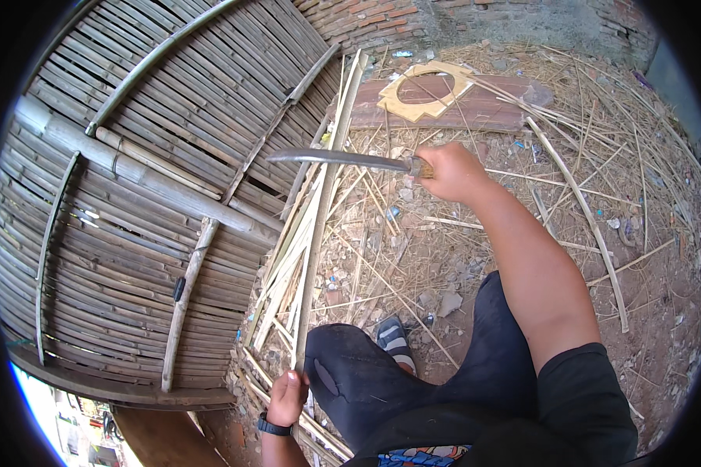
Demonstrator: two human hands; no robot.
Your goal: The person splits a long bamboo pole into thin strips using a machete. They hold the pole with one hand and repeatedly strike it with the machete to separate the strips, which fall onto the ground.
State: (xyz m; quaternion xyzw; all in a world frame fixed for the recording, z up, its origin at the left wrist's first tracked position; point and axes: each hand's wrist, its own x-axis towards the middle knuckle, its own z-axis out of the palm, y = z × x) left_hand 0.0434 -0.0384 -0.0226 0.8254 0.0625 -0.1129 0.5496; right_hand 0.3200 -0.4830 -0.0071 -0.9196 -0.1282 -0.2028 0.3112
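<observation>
Many thin bamboo poles make up the slatted wall (125,257) on the far left, crossed by one thick bamboo beam (156,177) and several slimmer poles. A small dark object (179,289) sits on one of the upright poles below that beam. At the lower edge, just right of the wall, comes the person's left hand (287,398), with a black watch (273,425) on the wrist. Its fingers are closed on the lower part of a long bamboo strip (317,233), the thumb lying uppermost. The strip slants up and slightly rightward from the hand toward the brick wall (366,21) at the top, beside a heap of pale split strips (288,284) on the ground. A long, slightly curved knife (343,158) stretches across the upper part of the strip, its tip pointing left; whether the blade touches it cannot be told. Lower down, a striped sandal (393,338) shows between the person's dark-clothed knees. Farther up, a yellowish board (389,99) with a round hole lies on a brown plank (475,118). The right hand (453,173) has its fingers wrapped tightly round the knife's handle. Farther right, a bowed bamboo strip (587,210) lies on littered ground among dry stalks.
</observation>
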